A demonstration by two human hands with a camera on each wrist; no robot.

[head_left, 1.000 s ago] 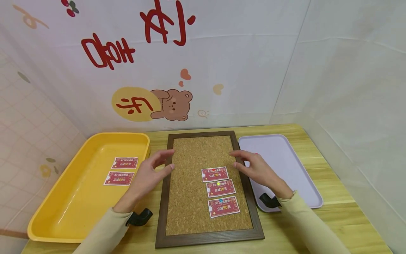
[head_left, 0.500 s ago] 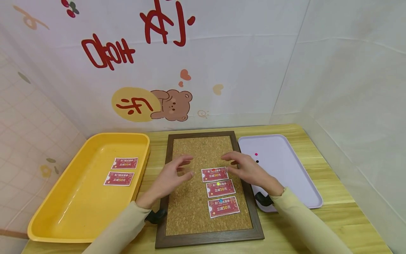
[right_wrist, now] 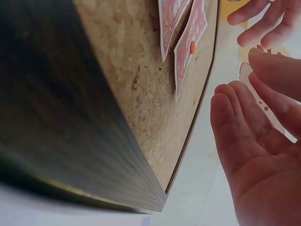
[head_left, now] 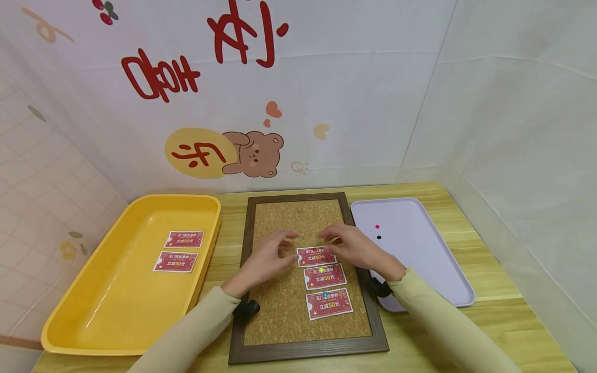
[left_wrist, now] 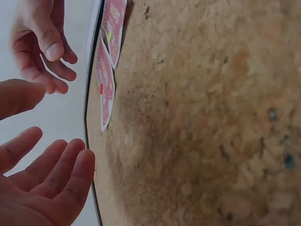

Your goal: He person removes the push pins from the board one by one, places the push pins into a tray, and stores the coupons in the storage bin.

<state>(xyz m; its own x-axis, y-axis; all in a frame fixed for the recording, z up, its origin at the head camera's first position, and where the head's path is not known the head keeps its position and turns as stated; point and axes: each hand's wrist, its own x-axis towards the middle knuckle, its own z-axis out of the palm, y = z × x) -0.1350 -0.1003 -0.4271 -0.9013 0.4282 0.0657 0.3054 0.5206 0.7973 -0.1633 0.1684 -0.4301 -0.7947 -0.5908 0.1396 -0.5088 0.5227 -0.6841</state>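
A corkboard (head_left: 275, 321) in a dark wooden frame lies in the middle of the table. Pinned to its right half are three red coupons: an upper coupon (head_left: 310, 258) with a red pushpin (head_left: 314, 249), a middle coupon (head_left: 325, 279) with a yellow pushpin (head_left: 321, 270), and a lower coupon (head_left: 329, 306) with a blue pushpin (head_left: 325, 295). My left hand (head_left: 265, 263) hovers over the cork just left of the upper coupon, fingers relaxed and holding nothing. Facing it, my right hand (head_left: 358, 248) hovers at that coupon's right end, partly covering it. Both wrist views show parted, bare fingers.
Left of the board stands a yellow bin (head_left: 112, 321) with two loose coupons (head_left: 175, 261). A lilac tray (head_left: 424, 259) on the right holds a pink pin (head_left: 377, 227) and a black pin (head_left: 379, 237). A white printed curtain (head_left: 354, 93) hangs behind the table.
My left hand has come rightward from the board's left edge over the cork. The right hand has shifted left and slightly down, uncovering the two pins in the tray. The coupons stay put.
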